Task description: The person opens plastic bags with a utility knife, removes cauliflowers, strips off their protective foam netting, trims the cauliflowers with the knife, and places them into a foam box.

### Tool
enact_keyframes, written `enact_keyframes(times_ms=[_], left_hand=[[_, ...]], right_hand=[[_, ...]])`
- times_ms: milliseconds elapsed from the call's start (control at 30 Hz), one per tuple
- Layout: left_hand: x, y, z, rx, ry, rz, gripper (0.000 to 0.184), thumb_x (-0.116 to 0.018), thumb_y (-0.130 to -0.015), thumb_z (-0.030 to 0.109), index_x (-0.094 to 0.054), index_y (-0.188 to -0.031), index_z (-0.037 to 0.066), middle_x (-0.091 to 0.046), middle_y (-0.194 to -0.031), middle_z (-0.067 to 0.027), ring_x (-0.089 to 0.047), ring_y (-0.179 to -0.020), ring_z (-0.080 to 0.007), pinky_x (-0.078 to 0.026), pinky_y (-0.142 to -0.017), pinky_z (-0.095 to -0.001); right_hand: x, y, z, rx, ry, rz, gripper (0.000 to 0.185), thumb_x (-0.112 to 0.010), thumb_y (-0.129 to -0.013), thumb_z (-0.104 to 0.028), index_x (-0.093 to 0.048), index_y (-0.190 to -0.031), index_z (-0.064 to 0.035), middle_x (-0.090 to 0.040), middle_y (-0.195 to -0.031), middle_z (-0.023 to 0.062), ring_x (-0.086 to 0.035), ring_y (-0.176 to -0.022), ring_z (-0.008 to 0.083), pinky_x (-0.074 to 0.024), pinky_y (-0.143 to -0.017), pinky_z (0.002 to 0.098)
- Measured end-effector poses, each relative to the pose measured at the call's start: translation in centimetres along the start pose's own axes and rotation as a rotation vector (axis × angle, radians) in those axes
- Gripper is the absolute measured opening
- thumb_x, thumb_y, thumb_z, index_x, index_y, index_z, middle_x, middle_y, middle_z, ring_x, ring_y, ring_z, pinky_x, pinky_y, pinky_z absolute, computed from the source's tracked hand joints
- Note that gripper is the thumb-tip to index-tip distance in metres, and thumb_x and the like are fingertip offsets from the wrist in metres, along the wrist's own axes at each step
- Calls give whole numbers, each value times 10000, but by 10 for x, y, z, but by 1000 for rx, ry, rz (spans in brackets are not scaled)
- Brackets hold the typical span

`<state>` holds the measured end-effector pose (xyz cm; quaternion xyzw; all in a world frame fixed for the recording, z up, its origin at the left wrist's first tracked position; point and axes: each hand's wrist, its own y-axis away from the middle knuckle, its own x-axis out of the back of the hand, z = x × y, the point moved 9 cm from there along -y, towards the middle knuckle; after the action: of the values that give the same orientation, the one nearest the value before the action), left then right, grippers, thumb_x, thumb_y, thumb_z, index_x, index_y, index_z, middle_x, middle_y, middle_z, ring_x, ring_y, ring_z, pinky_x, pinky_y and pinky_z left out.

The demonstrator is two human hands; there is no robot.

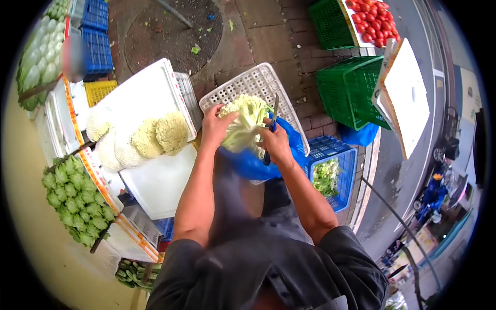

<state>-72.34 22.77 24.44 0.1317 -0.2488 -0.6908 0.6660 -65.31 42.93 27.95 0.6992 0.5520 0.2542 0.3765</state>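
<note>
My left hand (216, 126) is closed on the left side of a cauliflower (247, 109), its stem and pale leaf bases turned toward me. In my right hand (276, 143) is a knife (276, 106), gripped with the blade pointing away from me and the dark handle end below the fist. The right fingers are close to the cauliflower's right side; whether they touch it is unclear. Under both hands lies a blue plastic bag (295, 138), partly spread over a white perforated crate (268, 77).
At left, several cauliflowers (172, 133) rest by a white foam lid (139, 88). A blue crate (349, 175) at right holds leaf trimmings (325, 176). Beyond it stands a green crate (351, 90), with tomatoes (371, 20) farther off. Green leafy heads (77, 199) fill the far left.
</note>
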Motion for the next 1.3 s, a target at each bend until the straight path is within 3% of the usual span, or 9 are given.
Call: enact_keyframes(times_ms=[167,233,367,400,433,600,733,900,1300], left_hand=[[-43,48,50,142,262,-308,669,-791,-871,265,-463,-1391,0,-626,-1215,-138,-638,-1025,-178,-553,-865,-339],[-62,74,67,242,340,-382,629,-775,-877,240,-490,-1388,9,-647,-1210,-135,-660,-1033,-197,-566,-881,-350],[-100,121,59,414,535,-512,547,-760,-876,189,-559,-1358,25,-680,-1199,-132,-688,-1038,-226,-579,-901,-360],[-107,135,52,491,515,-489,484,-746,-883,177,-602,-1320,25,-682,-1215,-124,-698,-1026,-228,-584,-893,-363],[-120,151,50,529,540,-542,470,-742,-892,178,-603,-1316,29,-689,-1198,-127,-702,-1021,-235,-588,-890,-370],[-193,223,55,675,528,-773,415,-681,-952,232,-608,-1306,29,-701,-1181,-138,-714,-1013,-254,-597,-880,-391],[-243,255,33,784,503,-909,431,-646,-974,256,-590,-1315,-1,-702,-1187,-152,-710,-1038,-256,-593,-906,-402],[-299,285,27,830,422,-1090,434,-634,-979,249,-580,-1321,-15,-693,-1213,-165,-706,-1058,-273,-588,-925,-423],[-342,331,5,805,123,-1132,450,-653,-968,241,-582,-1338,-7,-686,-1213,-138,-701,-1018,-201,-592,-873,-348]], right_hand=[[37,78,-48,140,136,-19,442,-652,-943,-182,-586,-1329,22,-644,-900,18,-596,-738,111,-546,-699,306],[63,100,-56,168,232,-91,427,-638,-958,-199,-595,-1333,1,-658,-919,24,-607,-750,111,-545,-708,313],[137,147,-54,297,458,-52,447,-566,-1011,-321,-607,-1325,-5,-682,-1102,128,-647,-987,173,-540,-812,332],[147,183,-82,534,538,-23,450,-536,-1008,-359,-623,-1276,-8,-681,-1181,226,-659,-1069,341,-499,-927,392],[169,197,-78,564,621,59,453,-518,-1022,-368,-604,-1306,-25,-655,-1234,240,-633,-1130,379,-485,-962,407],[234,251,-28,488,795,-28,463,-566,-1008,-355,-563,-1329,-21,-656,-1145,243,-620,-1101,415,-493,-929,440],[276,288,-8,631,827,43,431,-577,-994,-316,-558,-1345,-67,-630,-1056,211,-626,-991,406,-502,-858,464],[307,314,19,606,918,63,545,-550,-1001,-346,-431,-1460,-78,-645,-1122,228,-626,-1013,429,-498,-846,498],[336,339,53,366,867,-100,657,-541,-1013,-412,-322,-1511,-44,-667,-1044,299,-634,-952,496,-493,-832,545]])
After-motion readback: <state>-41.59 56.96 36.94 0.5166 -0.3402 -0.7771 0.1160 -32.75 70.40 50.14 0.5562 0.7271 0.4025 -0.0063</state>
